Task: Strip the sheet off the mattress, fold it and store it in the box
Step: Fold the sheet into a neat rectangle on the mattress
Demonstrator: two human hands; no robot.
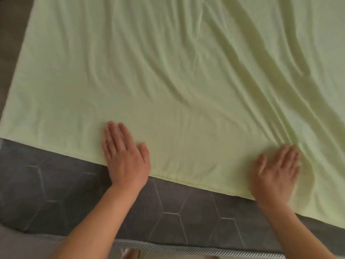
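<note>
The pale green cotton sheet (168, 81) lies spread over the dark grey quilted mattress (56, 193), its near hem running diagonally and leaving a strip of mattress bare. The left hand (125, 156) lies flat on the sheet at the hem, fingers straight and together, gripping nothing. The right hand (278, 172), blurred, rests palm down near the hem, fingers spread beside a bunch of creases. Long wrinkles run across the right part of the sheet.
</note>
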